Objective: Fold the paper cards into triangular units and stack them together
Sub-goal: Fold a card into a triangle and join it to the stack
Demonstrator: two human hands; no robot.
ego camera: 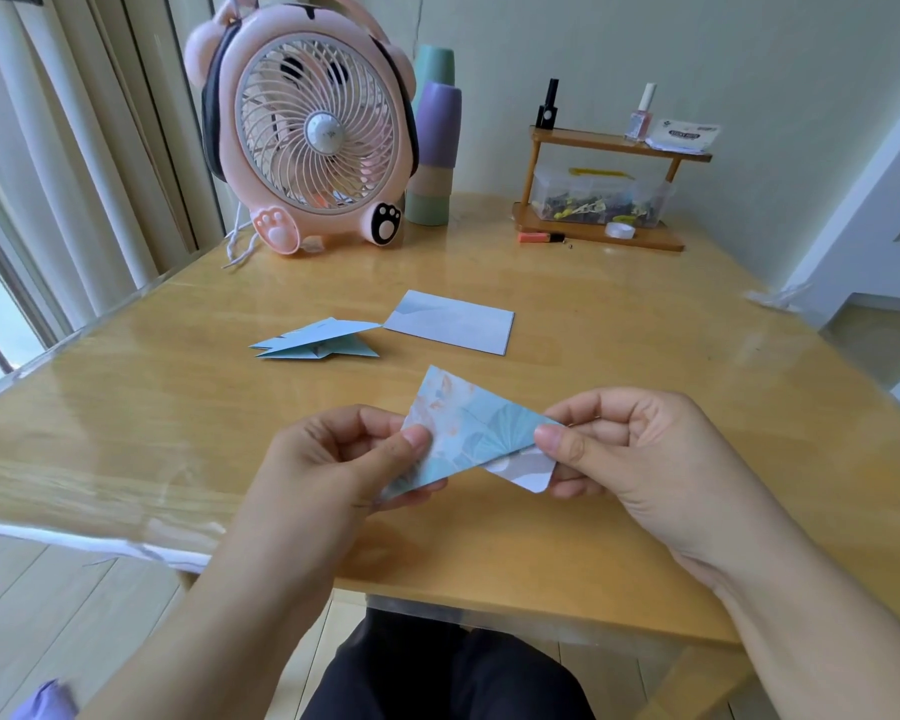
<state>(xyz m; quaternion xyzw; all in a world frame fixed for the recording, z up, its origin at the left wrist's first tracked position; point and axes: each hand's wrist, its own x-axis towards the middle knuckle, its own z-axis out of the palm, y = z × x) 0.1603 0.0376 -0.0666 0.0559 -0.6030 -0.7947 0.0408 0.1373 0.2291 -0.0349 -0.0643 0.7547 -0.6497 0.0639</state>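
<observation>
Now both hands [354, 449] [624, 449] pinch half-folded paper card [468, 428] above table [178, 407].

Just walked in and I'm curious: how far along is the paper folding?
Done: a small pile of folded triangular units lies on the table. In hand: the left hand and right hand pinch a partly folded card between them, above the table. Left: a flat, unfolded card waits beside the pile, and the held piece is not yet stacked.
</observation>
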